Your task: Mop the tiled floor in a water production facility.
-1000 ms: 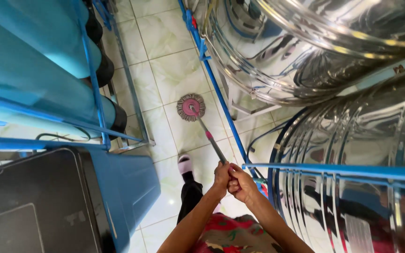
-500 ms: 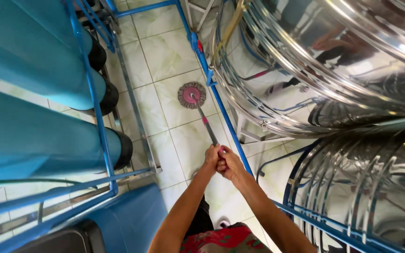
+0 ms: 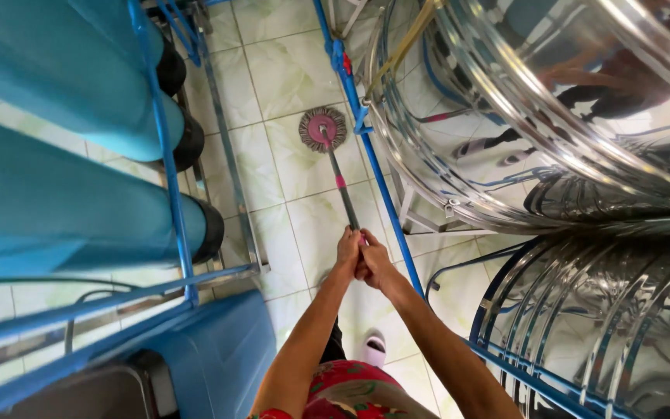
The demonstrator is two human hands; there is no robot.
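Left hand (image 3: 347,252), right hand (image 3: 374,264) both in closed grip on mop handle (image 3: 341,188); mop head (image 3: 322,129) on tiled floor (image 3: 296,209).

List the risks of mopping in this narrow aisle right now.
Both hands, left hand and right hand, grip the mop handle close to the blue pipe; a sideways stroke could knock it. The mop head sits near the steel tank and its stand, where it might snag. The pale floor tiles may turn slick underfoot if wet.
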